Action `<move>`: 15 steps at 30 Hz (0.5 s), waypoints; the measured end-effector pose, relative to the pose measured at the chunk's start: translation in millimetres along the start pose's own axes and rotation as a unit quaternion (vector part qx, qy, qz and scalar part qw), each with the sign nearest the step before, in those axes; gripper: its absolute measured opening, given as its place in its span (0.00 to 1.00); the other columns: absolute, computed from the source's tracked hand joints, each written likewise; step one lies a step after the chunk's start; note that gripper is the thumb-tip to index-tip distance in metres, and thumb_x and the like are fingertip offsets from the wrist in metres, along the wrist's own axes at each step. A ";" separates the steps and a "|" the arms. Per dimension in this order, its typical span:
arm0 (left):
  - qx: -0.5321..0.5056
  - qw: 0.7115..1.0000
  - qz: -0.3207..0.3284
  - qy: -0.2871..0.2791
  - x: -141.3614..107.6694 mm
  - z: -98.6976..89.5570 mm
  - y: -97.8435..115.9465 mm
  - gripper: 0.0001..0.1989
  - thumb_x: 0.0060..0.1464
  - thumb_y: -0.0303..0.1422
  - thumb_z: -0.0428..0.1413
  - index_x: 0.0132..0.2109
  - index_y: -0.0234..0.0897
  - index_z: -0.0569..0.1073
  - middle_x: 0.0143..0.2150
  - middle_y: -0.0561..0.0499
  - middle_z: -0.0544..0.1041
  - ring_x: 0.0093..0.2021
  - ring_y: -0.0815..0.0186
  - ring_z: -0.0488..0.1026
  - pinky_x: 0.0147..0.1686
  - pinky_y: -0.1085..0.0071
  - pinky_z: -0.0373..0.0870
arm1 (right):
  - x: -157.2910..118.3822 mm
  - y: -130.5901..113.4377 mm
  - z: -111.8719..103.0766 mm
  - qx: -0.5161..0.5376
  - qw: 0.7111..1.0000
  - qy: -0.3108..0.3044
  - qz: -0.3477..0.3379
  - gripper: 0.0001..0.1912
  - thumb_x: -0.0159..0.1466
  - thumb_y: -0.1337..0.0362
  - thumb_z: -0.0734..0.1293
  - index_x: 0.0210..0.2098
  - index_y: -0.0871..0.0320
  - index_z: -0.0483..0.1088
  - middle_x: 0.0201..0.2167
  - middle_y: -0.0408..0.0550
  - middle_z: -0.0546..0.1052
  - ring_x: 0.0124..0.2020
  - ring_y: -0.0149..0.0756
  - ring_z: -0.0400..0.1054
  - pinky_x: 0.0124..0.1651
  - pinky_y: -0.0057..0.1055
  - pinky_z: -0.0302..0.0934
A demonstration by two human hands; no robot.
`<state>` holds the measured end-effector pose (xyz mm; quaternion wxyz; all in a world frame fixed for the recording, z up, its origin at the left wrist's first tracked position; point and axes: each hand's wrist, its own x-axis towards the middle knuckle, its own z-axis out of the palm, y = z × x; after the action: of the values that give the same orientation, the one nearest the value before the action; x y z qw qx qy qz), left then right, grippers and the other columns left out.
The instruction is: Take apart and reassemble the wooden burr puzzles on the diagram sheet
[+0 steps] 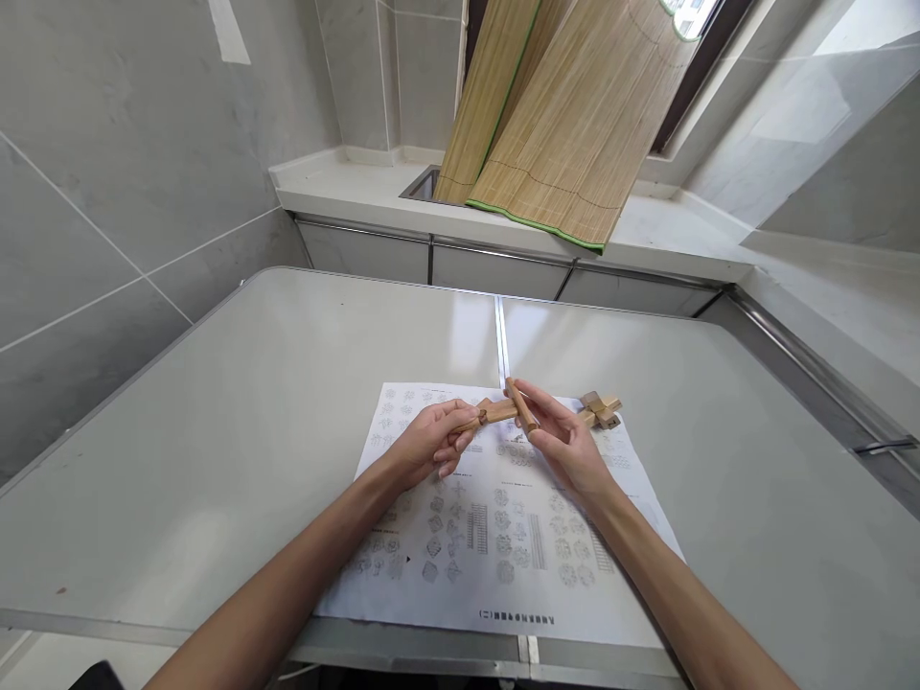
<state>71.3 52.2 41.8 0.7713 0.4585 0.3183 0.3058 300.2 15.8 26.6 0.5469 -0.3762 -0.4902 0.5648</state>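
Observation:
Above the printed sheet (460, 575), my left hand (435, 439) is closed round joined wooden pieces (499, 411) that point to the right. My right hand (564, 433) pinches a wooden stick (521, 406) between thumb and fingers. That stick lies slantwise against the right end of the pieces in my left hand. A cross-shaped wooden assembly (601, 410) rests at the sheet's upper right corner, just beyond my right hand. My left fingers partly hide the pieces they hold.
The sheet lies on a pale folding table (216, 412) with a metal seam down its middle. Behind the table is a white counter (345, 196) with a sink (421, 184) and bamboo mats (561, 125) hanging over its edge. Grey tiled walls stand around.

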 end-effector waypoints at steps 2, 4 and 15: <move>0.002 1.000 -0.004 0.003 0.0 -0.4 -0.2 0.17 0.63 0.44 0.61 0.34 0.38 0.66 0.21 0.63 0.62 0.13 0.80 0.45 0.11 0.80 0.58 | 0.0 -1.2 -1.0 -0.011 1.000 -0.004 -0.008 0.29 0.58 0.55 0.82 0.59 0.42 0.79 0.69 0.47 0.73 0.73 0.58 0.60 0.68 0.52 0.63; 0.003 1.000 -0.007 0.005 0.1 -1.1 -0.7 0.17 0.64 0.43 0.61 0.34 0.38 0.67 0.21 0.63 0.62 0.14 0.80 0.46 0.11 0.80 0.58 | -0.1 -2.4 -1.7 -0.020 1.000 -0.009 -0.012 0.29 0.59 0.55 0.82 0.59 0.43 0.79 0.69 0.47 0.73 0.73 0.57 0.60 0.68 0.51 0.63; 0.012 1.000 0.001 0.021 0.8 -2.0 0.0 0.15 0.63 0.42 0.61 0.36 0.37 0.68 0.21 0.63 0.64 0.13 0.80 0.47 0.13 0.79 0.60 | 0.5 -2.0 -6.0 -0.076 0.996 -0.032 -0.026 0.30 0.60 0.57 0.81 0.61 0.41 0.78 0.70 0.45 0.70 0.73 0.54 0.60 0.71 0.50 0.60</move>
<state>70.3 53.8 40.9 0.7585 0.4614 0.3382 0.3120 306.4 17.0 27.2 0.5150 -0.3858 -0.5585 0.5235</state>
